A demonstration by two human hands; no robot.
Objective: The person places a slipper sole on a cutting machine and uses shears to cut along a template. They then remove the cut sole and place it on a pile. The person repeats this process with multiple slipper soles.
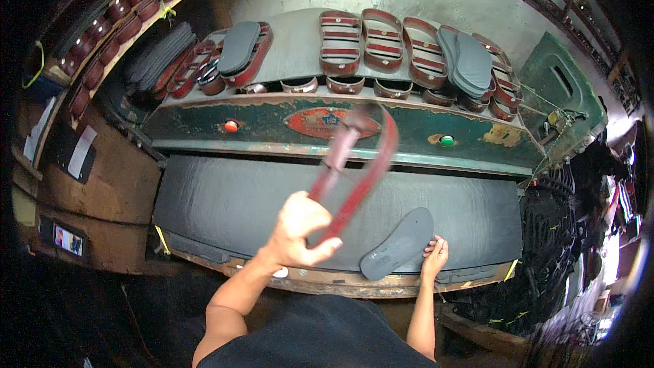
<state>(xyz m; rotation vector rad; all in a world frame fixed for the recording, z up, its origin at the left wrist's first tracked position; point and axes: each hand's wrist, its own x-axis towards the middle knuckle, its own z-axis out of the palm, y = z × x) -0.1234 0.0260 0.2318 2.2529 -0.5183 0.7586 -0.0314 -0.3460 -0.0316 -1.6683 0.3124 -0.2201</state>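
Note:
My left hand (300,232) is closed round the near end of a dark red sole-shaped cutting die (354,211). The die is raised over the grey sheet (225,194), its far end blurred in front of the green press beam. A loose grey flip-flop sole (400,242), with small holes in it, lies tilted near the sheet's front edge. At the sole's right edge my right hand (436,255) has its fingers curled against it; the thumb is hidden.
Several red cutting dies (340,41) stand on the green press beam (252,126), with grey soles (470,61) stacked on some. The beam carries a red button (231,125) and a green button (446,140). A phone (68,240) is at the left. More dies fill the shelf (129,27).

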